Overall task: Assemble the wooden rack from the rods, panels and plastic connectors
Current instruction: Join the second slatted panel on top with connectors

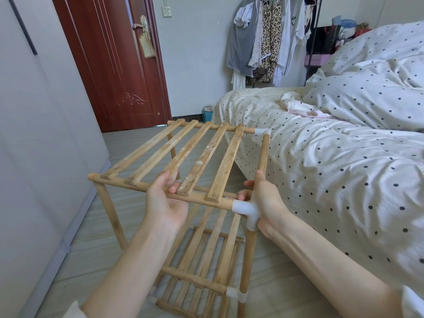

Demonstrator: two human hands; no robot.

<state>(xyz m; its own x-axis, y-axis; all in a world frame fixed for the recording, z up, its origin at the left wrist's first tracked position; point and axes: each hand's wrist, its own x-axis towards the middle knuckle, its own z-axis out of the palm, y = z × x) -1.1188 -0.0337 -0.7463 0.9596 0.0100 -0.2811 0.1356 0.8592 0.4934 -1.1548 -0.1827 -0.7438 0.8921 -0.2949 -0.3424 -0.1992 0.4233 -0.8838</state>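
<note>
Worn slatted wooden rack (pixel 183 157), white connectors (pixel 244 208)

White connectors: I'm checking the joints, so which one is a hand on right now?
The near right top connector, level with the slatted top panel; the right hand grips beside it. The far corner connector and lower connector stand untouched.

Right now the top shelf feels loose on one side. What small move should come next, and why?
Probably fit a connector onto the near left corner: the rod end is bare there, while the near right corner has a white plastic connector. The left hand grips the front rod and the right hand holds the connector.
</note>
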